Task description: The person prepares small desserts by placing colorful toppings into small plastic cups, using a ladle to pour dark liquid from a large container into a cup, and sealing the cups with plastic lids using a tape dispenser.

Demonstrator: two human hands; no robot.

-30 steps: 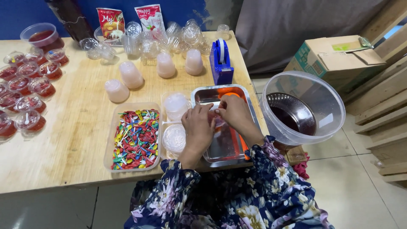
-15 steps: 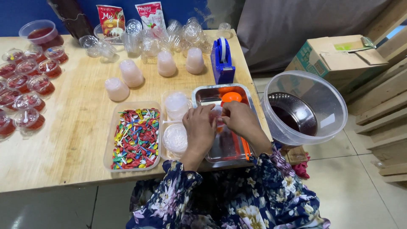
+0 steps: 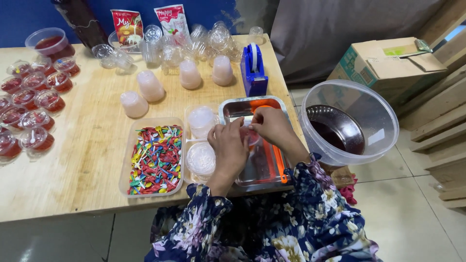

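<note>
1. The left hand [image 3: 229, 148] and right hand [image 3: 272, 125] meet over the steel tray [image 3: 233, 110] at the near edge of the desk [image 3: 77, 184], both pinched on a small cup of red jelly [image 3: 250, 137] held between them.
2. The cup sits just above the tray, right of the left palm and below the right fingertips; both hands touch it, and neither is clearly nearer.
3. The fingers hide most of the cup, so whether a lid is on it cannot be told.
4. An orange tool [image 3: 278, 165] lies in the tray, its long axis running toward the person, just right of the hands.
5. Just left of the left hand stand clear lids [image 3: 201, 158], then a tub of coloured spoons [image 3: 155, 159].
6. A big clear tub [image 3: 383, 111] holding a bowl of dark liquid [image 3: 335, 132] stands off the desk, right of the right hand.
</note>
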